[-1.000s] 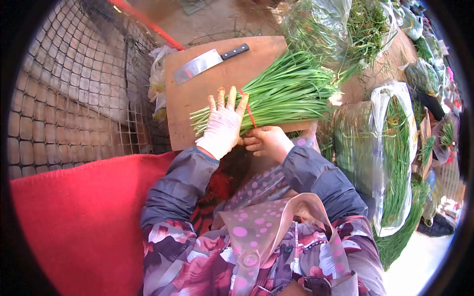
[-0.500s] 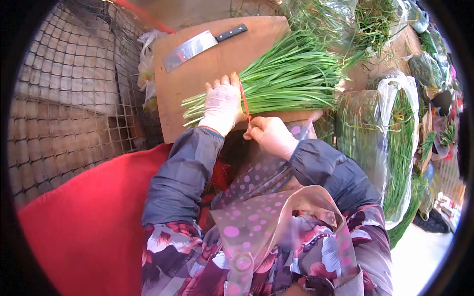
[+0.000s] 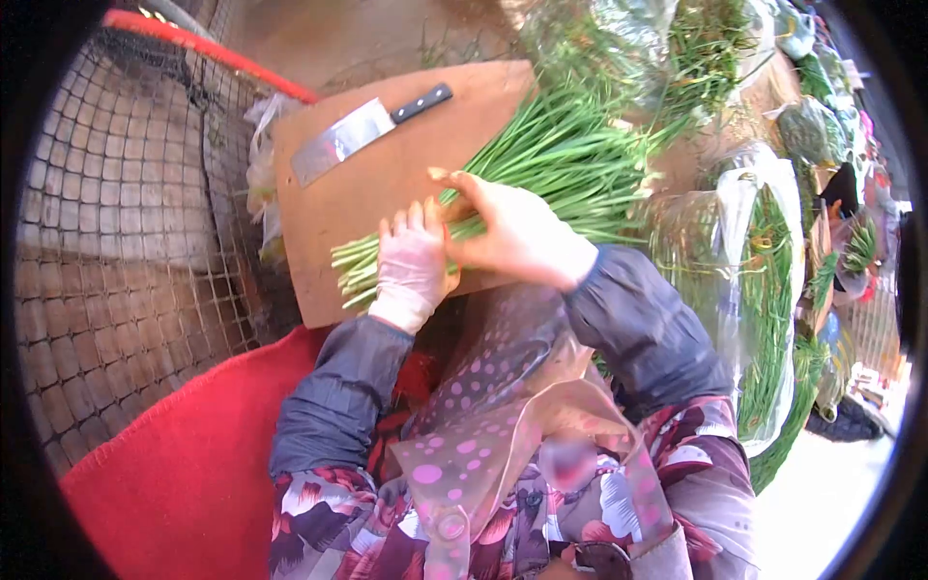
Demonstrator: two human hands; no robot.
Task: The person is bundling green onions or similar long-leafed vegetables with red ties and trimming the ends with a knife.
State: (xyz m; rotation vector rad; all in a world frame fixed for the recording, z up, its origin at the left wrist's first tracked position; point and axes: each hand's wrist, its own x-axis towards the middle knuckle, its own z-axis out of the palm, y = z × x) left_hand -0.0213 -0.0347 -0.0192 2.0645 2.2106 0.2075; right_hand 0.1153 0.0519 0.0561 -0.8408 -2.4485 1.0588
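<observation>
Left hand point(image 3: 411, 261) was clasped over the bunch of green leaves point(image 3: 570, 159) near its pale stem ends, fingers across the top. Right hand point(image 3: 512, 232) arched over the same bunch, thumb and fingers spread, overlapping the left in view; couldn't tell if it gripped. Bunch lay on the wooden board point(image 3: 319, 208), under both hands: stem ends poked out left of the left hand, leaf tips fanned past the right hand and over the board's right edge.

Board's near edge ran close by the left wrist; left edge sat a bit beyond the stem ends. Room to move: a bare strip of board ahead of the left hand, up to the cleaver point(image 3: 348, 140), blade left, handle pointing right. Right side tighter: bagged greens point(image 3: 764, 290) stood beyond the right forearm. Netting point(image 3: 126, 203) was well left of the left hand; red cloth point(image 3: 193, 464) nearer, left of that forearm.
</observation>
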